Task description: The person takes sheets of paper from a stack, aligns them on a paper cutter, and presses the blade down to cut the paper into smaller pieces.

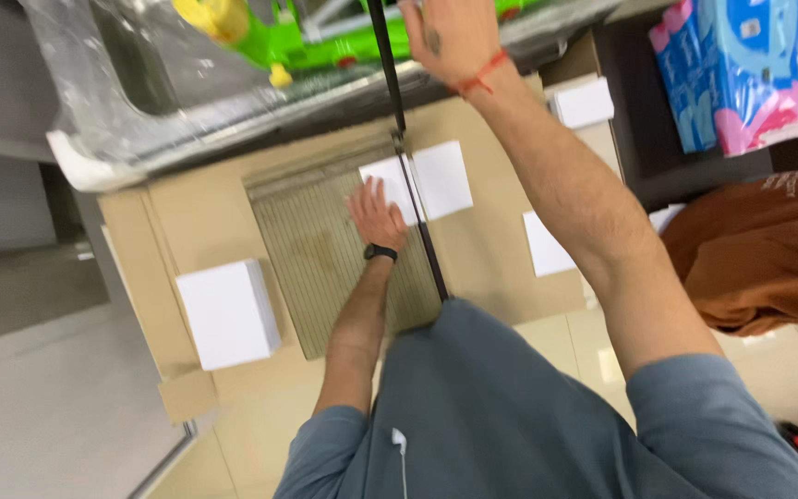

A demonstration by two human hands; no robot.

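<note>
A guillotine paper cutter (320,254) with a gridded base lies on a cardboard-covered surface. My left hand (376,214), with a black wristband, presses flat on a white sheet of paper (436,180) that spans the cutting edge. My right hand (445,35), with a red string at the wrist, is raised at the top of the view and grips the handle end of the black cutter arm (404,139), which is lifted.
A stack of white paper (228,314) sits left of the cutter. Cut white sheets (547,245) and another pile (584,102) lie to the right. A plastic-wrapped green toy (288,37) is behind. Blue and pink tissue packs (750,69) and a person in brown (759,249) are at the right.
</note>
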